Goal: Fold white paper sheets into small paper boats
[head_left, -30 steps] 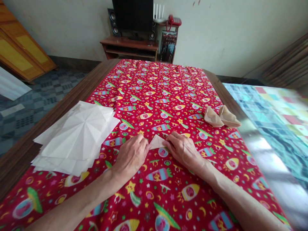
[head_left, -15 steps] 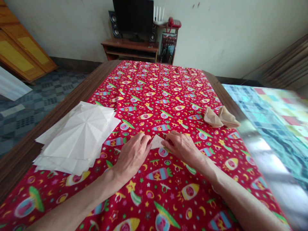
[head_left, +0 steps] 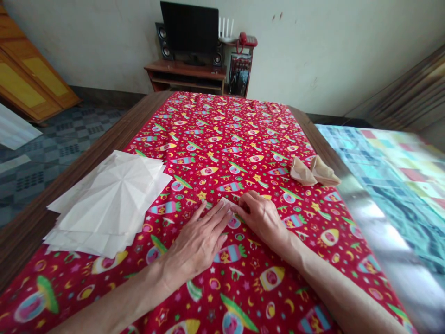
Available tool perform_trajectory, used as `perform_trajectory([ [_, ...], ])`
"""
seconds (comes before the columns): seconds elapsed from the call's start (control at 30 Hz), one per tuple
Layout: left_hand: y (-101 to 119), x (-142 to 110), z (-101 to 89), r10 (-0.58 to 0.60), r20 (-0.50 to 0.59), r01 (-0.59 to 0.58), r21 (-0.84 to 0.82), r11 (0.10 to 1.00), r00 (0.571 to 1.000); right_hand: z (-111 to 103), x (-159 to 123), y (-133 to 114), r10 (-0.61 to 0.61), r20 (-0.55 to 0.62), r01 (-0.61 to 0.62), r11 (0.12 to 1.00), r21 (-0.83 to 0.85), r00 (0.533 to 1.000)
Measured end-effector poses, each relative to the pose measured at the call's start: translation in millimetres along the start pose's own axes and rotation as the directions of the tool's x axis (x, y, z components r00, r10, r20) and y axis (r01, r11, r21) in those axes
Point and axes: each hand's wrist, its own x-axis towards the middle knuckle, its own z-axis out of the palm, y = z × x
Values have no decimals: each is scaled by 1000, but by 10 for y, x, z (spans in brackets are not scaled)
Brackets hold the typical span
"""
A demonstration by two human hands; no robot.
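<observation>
A small folded piece of white paper [head_left: 225, 201] lies on the red patterned cloth [head_left: 225, 153], mostly covered by my hands. My left hand [head_left: 200, 239] lies flat over its left part, fingers stretched out and slightly spread. Curled at the paper's right end, my right hand [head_left: 262, 218] pinches that corner between thumb and fingers. Left of my hands is a loose stack of white paper sheets [head_left: 114, 195]; the top one bears creases that fan out from its centre. Two beige folded paper shapes [head_left: 302, 172] stand side by side at the right.
The cloth covers a brown wooden table [head_left: 153, 109]. Beyond its far end are a monitor [head_left: 189, 30] on a low stand, speakers and a red telephone [head_left: 246, 40]. To the right is a surface with a blue checked cover [head_left: 385, 181]; a wooden cabinet [head_left: 34, 65] is at far left.
My left hand has gone from pinching the paper's left corner to lying flat across it with fingers extended. The right hand keeps its hold at the right end. The view has shifted slightly.
</observation>
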Motion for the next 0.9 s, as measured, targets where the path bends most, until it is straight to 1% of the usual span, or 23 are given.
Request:
perform_trajectory([
  [0.07,6,8,-20,-2,7,2,5,1000,1000,2,-83,-40,-92,-40,89,994,-60,995],
  [0.13,13,14,-36,-6,3,6,10,1000,1000,-4,-179,-66,-272,-5,271,959,-89,962],
  [0.17,18,15,-42,-9,1,9,13,1000,1000,-10,-226,-71,-326,12,325,941,-95,945],
  [0.2,22,14,-46,-11,-2,11,16,1000,1000,-18,-268,-69,-350,30,351,932,-90,936],
  [0.33,27,-7,-59,5,7,-5,44,999,1000,-61,-374,-15,-318,134,327,944,-50,939],
  [0.43,6,-50,-63,7,1,-7,66,998,1000,-72,-411,40,-308,162,318,947,-37,937],
  [0.6,-64,-159,-62,-17,-23,18,77,997,1000,-64,-455,90,-307,146,315,948,-40,941],
  [0.73,-119,-270,-62,-37,-30,41,123,992,999,-72,-476,93,-303,129,311,949,-49,944],
  [0.9,-152,-370,-42,-46,-71,57,156,986,996,-54,-456,74,-303,67,308,947,-87,951],
])
